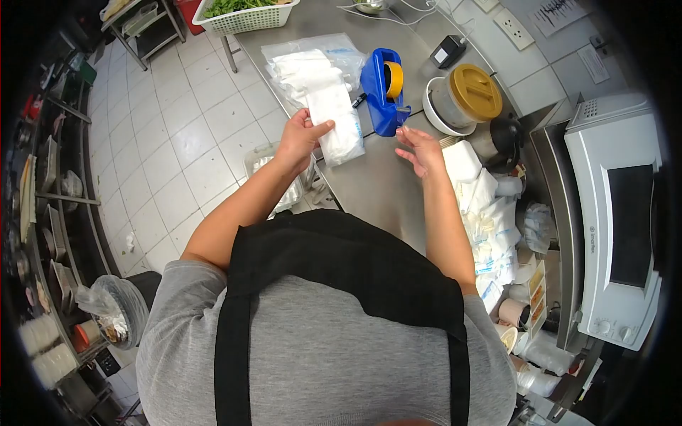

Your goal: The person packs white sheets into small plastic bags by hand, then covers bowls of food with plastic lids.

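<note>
My left hand [304,136] grips the near left edge of a folded white plastic bag [334,113], thumb on top. The bag lies lengthwise at the edge of the steel table. At the front end of a blue tape dispenser [383,92], my right hand [420,149] has thumb and forefinger pinched together, the other fingers loosely curled. A thin, clear strip of tape seems to be between those fingertips, though it is hard to see. The dispenser holds a roll with a yellow core [393,79]. Beyond the folded bag lie clear plastic bags [344,51].
A yellow-lidded container [474,92] stands in a white bowl [435,117] to the right. Folded white packets [490,227] are piled beside my right arm. A white microwave [621,227] is far right; a basket of greens [245,20] sits at the back.
</note>
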